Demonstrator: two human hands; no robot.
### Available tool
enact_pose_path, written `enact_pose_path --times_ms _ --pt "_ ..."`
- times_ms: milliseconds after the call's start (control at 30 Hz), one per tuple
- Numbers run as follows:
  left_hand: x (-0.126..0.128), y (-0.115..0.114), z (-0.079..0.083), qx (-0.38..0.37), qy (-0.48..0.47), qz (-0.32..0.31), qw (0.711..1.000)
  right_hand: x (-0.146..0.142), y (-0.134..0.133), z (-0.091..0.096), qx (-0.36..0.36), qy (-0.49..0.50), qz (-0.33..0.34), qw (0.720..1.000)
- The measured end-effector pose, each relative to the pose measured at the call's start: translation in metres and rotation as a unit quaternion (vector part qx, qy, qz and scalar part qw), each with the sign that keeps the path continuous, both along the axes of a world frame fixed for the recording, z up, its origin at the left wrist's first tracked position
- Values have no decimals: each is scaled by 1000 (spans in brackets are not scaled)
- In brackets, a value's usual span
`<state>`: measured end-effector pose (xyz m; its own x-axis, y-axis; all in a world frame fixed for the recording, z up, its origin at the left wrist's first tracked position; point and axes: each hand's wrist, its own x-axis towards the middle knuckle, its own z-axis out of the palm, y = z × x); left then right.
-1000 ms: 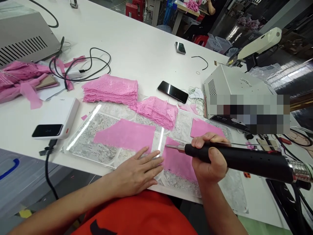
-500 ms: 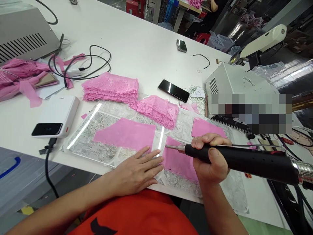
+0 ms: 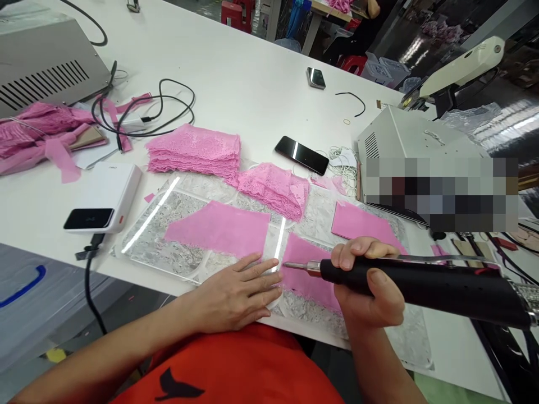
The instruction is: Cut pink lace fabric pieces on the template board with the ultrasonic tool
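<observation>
My right hand is wrapped round a black handheld tool with a thin metal tip. The tip points left and lies at the left edge of a pink fabric piece; whether it touches the cloth I cannot tell. My left hand lies flat with fingers spread, holding nothing. Its fingertips reach the gap between that piece and a second pink fabric piece. Both pieces rest on a clear sheet over a grey marble-patterned mat. Another pink piece lies beyond the tool.
Behind the mat's middle sit a stack of pink lace fabric and a folded lace bundle. A phone lies behind them. A white power bank with a cable stands left, a grey machine box right. A person sits in the background.
The tool's tip has moved slightly nearer to me along the left edge of the fabric, my right hand moving with it. My left hand stays in place. The view has shifted slightly.
</observation>
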<state>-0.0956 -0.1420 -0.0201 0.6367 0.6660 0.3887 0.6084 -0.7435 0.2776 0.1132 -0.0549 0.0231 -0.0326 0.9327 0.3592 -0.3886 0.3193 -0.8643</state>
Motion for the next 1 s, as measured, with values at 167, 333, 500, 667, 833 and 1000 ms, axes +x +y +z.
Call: enact_pose_path --times_ms 167,333,500,667,833,1000 --pt "-1 0 1 -16 11 -3 1000 -1 -1 1 3 -7 20 1000" --pt "-1 1 0 -17 3 -6 1000 -2 -1 -1 18 -18 24 999" --pt "-1 0 7 -1 -21 -5 1000 2 2 6 -1 -6 -25 1000" --pt "12 4 26 17 -57 -12 998 34 8 21 -11 29 -212 977" --pt "59 27 34 36 44 -87 995 84 9 16 -27 -56 -409 911" --pt "141 54 33 27 123 -134 983 131 -1 -3 -24 -45 -472 880"
